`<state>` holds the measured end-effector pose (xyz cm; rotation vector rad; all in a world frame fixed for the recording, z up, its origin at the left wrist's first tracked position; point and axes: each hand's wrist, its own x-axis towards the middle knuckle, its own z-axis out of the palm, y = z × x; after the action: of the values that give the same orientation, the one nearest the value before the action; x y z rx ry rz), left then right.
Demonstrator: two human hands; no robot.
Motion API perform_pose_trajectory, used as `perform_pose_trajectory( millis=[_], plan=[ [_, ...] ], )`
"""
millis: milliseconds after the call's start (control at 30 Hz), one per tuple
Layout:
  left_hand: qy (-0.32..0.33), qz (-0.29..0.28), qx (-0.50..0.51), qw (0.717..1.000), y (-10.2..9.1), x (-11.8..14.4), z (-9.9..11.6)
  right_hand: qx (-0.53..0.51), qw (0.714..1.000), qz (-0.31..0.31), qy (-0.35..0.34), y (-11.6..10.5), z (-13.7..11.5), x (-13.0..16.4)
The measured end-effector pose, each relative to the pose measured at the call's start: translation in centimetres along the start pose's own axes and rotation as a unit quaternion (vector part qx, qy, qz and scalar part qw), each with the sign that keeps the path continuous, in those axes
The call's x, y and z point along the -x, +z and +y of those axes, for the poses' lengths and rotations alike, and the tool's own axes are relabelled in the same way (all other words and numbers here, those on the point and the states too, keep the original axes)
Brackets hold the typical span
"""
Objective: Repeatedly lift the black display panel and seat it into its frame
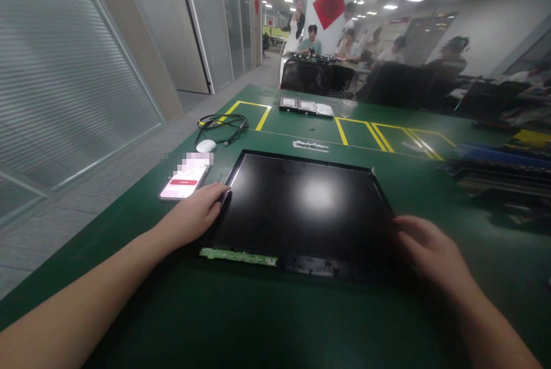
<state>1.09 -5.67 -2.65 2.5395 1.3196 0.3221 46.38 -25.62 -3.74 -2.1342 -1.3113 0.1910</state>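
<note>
A black flat screen panel point(301, 208) lies face up on the green table point(275, 323), with a narrow green circuit strip point(239, 255) along its near edge. My left hand point(196, 212) grips the panel's left edge, fingers curled over the rim. My right hand point(430, 251) holds the panel's right edge near the front corner. Both forearms reach in from the bottom of the view.
A phone point(184, 182) with a lit screen lies left of the panel, a white mouse point(205, 145) and black cable point(224, 124) behind it. Several flat drives point(306, 107) sit farther back. Stacked dark parts point(495, 171) are at the right. People sit beyond the table.
</note>
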Motion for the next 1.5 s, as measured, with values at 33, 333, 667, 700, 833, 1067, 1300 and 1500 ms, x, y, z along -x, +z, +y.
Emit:
perform_pose_trajectory(
  millis=[33,333,667,700,833,1067,1300,1500],
  plan=[
    [-0.004,-0.002,0.008,1.0,0.0,0.0,-0.1,-0.011,0.999,0.001,0.036,-0.1,0.0,-0.1],
    [-0.074,0.037,0.15,0.985,0.0,0.4,0.0,-0.057,0.991,-0.029,0.118,0.1,0.5,-0.4],
    [-0.244,0.094,0.452,0.853,-0.9,0.1,2.1,0.004,0.992,-0.046,0.113,0.0,-0.2,-0.4],
    [-0.261,0.094,0.476,0.835,-0.8,0.1,2.3,0.008,0.993,-0.043,0.108,0.0,-0.2,-0.5],
    [-0.305,0.09,0.553,0.77,-0.6,0.2,3.1,0.025,0.996,-0.022,0.077,0.3,0.2,-0.6],
    [-0.321,0.088,0.634,0.698,-1.1,0.2,4.1,0.019,0.999,-0.006,0.039,0.9,1.7,-0.8],
    [-0.322,0.078,0.658,0.676,-1.0,0.1,4.1,0.021,0.999,0.002,0.027,1.2,2.0,-0.8],
    [-0.338,0.04,0.649,0.68,-1.7,0.2,4.6,0.034,0.999,-0.007,0.015,1.4,2.1,-0.8]
  ],
)
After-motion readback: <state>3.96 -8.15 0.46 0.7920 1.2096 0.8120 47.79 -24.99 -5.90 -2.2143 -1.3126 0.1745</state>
